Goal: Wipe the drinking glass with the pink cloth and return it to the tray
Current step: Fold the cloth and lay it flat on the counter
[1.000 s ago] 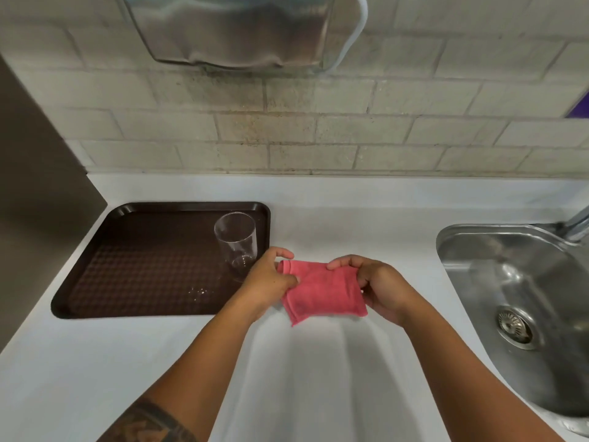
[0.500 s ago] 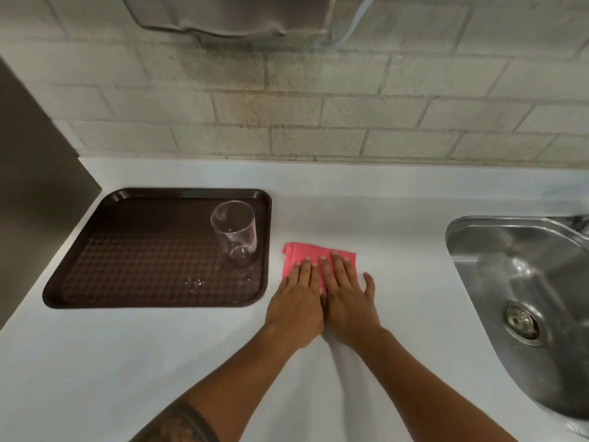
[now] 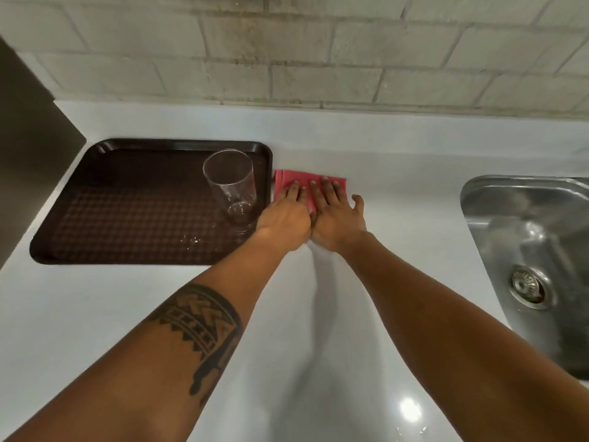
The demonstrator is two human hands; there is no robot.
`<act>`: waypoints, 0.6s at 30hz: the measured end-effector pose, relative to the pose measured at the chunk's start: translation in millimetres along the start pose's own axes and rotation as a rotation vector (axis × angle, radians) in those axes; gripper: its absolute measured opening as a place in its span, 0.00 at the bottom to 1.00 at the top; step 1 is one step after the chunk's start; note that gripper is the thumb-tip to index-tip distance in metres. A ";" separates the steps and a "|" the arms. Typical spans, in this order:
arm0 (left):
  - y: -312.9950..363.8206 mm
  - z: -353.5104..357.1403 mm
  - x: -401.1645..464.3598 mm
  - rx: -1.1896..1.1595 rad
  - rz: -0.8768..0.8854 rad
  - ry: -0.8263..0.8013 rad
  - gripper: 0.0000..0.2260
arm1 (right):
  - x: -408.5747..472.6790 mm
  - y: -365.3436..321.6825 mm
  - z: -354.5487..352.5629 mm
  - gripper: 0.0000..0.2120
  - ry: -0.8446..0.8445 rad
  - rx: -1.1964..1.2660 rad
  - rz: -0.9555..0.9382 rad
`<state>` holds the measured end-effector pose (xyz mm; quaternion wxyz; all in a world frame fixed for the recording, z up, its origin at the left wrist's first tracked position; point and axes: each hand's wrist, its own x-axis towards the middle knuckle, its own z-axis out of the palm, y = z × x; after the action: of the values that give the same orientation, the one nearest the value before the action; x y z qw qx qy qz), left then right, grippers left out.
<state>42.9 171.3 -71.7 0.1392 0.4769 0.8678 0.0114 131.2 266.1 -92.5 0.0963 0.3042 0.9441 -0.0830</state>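
Observation:
A clear drinking glass [image 3: 231, 193] stands upright at the right end of the dark brown tray [image 3: 127, 218]. Just right of the tray's edge, the folded pink cloth [image 3: 287, 178] lies flat on the white counter. My left hand [image 3: 285, 218] and my right hand [image 3: 334, 218] rest side by side on the cloth, palms down and fingers stretched out, covering most of it. Neither hand grips anything. My left hand is close to the glass but apart from it.
A steel sink [image 3: 526, 237] with a drain is sunk into the counter at the right. A tiled wall runs along the back, and a dark panel stands at the far left. A few water drops lie on the tray near the glass.
One second ago both hands held the cloth above the counter. They then laid it down and pressed flat on it; hands and cloth now lie nearer the tray's edge.

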 end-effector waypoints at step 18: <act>-9.5 -10.0 93.0 -0.001 -0.085 0.013 0.34 | 88.6 13.6 -15.5 0.43 0.001 -0.041 -0.010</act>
<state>-14.6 244.5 -85.0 0.1340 0.4392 0.8883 0.0090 66.6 329.8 -99.3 0.1015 0.2976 0.9471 -0.0639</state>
